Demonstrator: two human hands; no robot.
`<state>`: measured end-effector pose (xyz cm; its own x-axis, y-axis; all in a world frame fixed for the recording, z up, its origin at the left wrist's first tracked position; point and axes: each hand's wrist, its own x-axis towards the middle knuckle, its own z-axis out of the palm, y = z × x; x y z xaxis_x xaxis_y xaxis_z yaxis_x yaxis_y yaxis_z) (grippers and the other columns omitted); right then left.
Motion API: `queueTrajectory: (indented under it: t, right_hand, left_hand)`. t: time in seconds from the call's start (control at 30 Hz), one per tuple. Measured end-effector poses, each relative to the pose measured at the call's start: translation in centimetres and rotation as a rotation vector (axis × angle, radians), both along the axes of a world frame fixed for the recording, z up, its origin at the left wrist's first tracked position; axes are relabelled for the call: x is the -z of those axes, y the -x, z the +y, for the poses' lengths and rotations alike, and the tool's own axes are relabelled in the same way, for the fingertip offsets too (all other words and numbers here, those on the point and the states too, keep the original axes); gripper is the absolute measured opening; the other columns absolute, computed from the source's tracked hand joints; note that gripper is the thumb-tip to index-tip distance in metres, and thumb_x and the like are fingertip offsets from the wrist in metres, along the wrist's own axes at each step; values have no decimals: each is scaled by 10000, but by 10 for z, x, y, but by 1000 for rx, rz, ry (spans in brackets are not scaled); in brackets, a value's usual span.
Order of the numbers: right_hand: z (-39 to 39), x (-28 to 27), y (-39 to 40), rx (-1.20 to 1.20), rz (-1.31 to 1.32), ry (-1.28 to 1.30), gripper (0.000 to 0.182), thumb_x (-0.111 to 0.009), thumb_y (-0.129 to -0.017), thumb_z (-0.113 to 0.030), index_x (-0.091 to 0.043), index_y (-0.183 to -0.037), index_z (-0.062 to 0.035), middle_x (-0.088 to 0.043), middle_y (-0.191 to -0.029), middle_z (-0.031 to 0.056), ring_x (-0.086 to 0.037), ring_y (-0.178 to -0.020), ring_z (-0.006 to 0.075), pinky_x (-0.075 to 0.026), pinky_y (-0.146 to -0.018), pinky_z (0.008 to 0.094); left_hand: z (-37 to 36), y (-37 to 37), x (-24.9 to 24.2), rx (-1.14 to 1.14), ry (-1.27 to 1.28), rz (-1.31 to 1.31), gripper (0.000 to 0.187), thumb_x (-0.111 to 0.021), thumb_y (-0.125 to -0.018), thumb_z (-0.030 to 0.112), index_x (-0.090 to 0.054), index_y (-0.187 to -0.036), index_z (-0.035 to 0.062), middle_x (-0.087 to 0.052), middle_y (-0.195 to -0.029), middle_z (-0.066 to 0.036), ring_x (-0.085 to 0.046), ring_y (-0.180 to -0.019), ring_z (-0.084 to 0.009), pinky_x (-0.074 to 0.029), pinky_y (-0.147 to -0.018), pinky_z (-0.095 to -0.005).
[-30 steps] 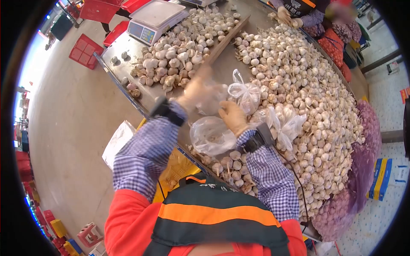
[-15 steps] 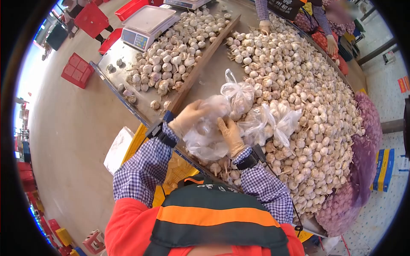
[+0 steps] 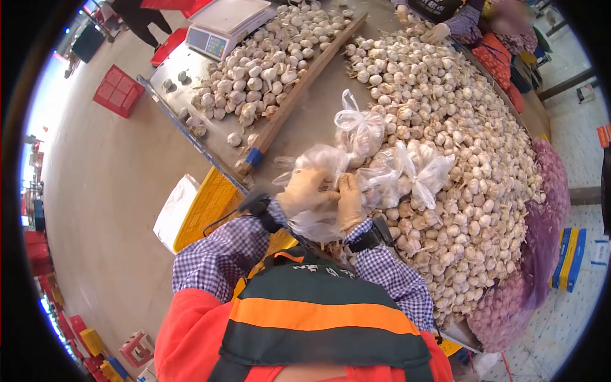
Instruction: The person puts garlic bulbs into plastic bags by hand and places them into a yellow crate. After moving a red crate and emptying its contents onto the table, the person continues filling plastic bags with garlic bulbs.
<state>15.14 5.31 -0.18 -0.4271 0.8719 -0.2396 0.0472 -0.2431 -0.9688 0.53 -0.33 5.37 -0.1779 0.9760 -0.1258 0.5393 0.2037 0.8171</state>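
Note:
Both of my hands wear pale gloves and meet at the table's near edge. My left hand [image 3: 304,192] is closed on a thin clear plastic bag [image 3: 316,224], its fingers partly blurred. Close beside it, my right hand [image 3: 349,202] pinches the same bag, with the thumb and fingers together. Part of the plastic hangs below my hands, and more bulges out above them. Just beyond lies a knotted bag of garlic [image 3: 360,135]. Another tied garlic bag [image 3: 425,173] rests to the right of my hands, on the large heap of loose garlic bulbs [image 3: 458,153].
A wooden divider [image 3: 305,86] separates the heap from a smaller garlic pile [image 3: 254,70]. Behind that stands a digital scale [image 3: 226,28]. A yellow crate [image 3: 207,213] sits by my left arm. Purple mesh sacks [image 3: 547,210] line the right; a co-worker's gloved hand [image 3: 436,33] touches the far bulbs.
My left hand has moved right and down, closer to my right hand, gathering the bag's plastic between them. The co-worker's hands have shifted at the far side. The view has tilted slightly.

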Motion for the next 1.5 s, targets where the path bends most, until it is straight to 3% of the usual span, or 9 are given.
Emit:
queueTrajectory:
  t: [0.37, 0.5, 0.53, 0.73, 0.83, 1.0, 1.07, 1.3, 1.5]
  right_hand:
    - [2, -14, 1, -3, -206, -212, 318, -459, -1017, -263, -557, -881, 7, -524, -753, 102, -464, -691, 206, -417, -666, 318]
    - [-21, 0, -41, 45, -156, -149, 298, -466, -1016, -250, -576, -913, 7, -535, -767, 51, -457, -688, 156, -416, -642, 293]
    - [-22, 3, -50, 134, -120, 22, 296, -469, -1019, -253, -580, -937, 10, -541, -777, 10, -449, -683, 122, -417, -622, 277]
    - [-21, 32, -71, 256, -250, -56, 293, -476, -1013, -255, -579, -982, 18, -576, -842, 24, -511, -750, 140, -465, -691, 296]
    - [-8, 28, -91, 58, -503, -246, 255, -529, -974, -244, -589, -1021, -1, -638, -899, 167, -593, -792, 284, -470, -704, 370]
    - [-9, -37, -59, 89, -455, -562, 152, -599, -937, -134, -591, -1041, -24, -614, -897, 93, -591, -810, 195, -484, -738, 309]
    - [-6, -79, -27, -56, -327, -1050, 199, -641, -883, -121, -592, -1061, -46, -631, -930, 114, -617, -838, 275, -501, -749, 347]
    - [2, -17, 14, -534, -737, -1139, 200, -691, -753, -130, -609, -932, -94, -601, -1026, 112, -581, -954, 306, -473, -834, 418]
    - [-7, -18, -6, -579, -707, -674, 202, -669, -791, -139, -602, -978, -103, -588, -974, 126, -580, -951, 322, -479, -837, 397]
  left_hand:
    - [14, 1, 32, 17, -213, 506, 202, -670, -749, 246, -640, -874, 90, -637, -802, -110, -624, -729, -325, -499, -684, -404]
    - [14, 90, 54, -575, -245, -144, 149, -650, -754, 196, -616, -860, 98, -621, -822, -126, -603, -718, -373, -509, -690, -414]
    - [6, 107, 50, -365, -223, 518, 139, -644, -757, 163, -598, -864, 87, -625, -842, -129, -603, -721, -389, -511, -691, -425]
    - [-11, 98, 60, -287, -102, 767, 147, -630, -745, 78, -557, -872, 84, -602, -813, -129, -619, -775, -375, -515, -701, -441]
    - [-20, 75, 51, -250, -51, 718, 194, -617, -751, 72, -591, -943, 80, -627, -932, -130, -616, -884, -363, -511, -767, -436]
    - [-26, 36, 16, 44, -503, 428, 315, -631, -702, 70, -600, -1016, 75, -614, -1009, -117, -585, -961, -346, -481, -817, -431]
    - [-27, 27, 35, 92, -290, 400, 333, -634, -701, 78, -603, -1032, 88, -606, -1008, -107, -575, -976, -342, -473, -827, -432]
    - [-37, 33, 29, 93, -134, 465, 439, -700, -692, 160, -603, -1120, 135, -554, -1139, -92, -507, -1109, -317, -428, -933, -420]
    - [-39, 47, 40, 297, -160, 539, 494, -759, -636, 228, -597, -1091, 125, -525, -1172, -91, -504, -1117, -295, -454, -918, -384]
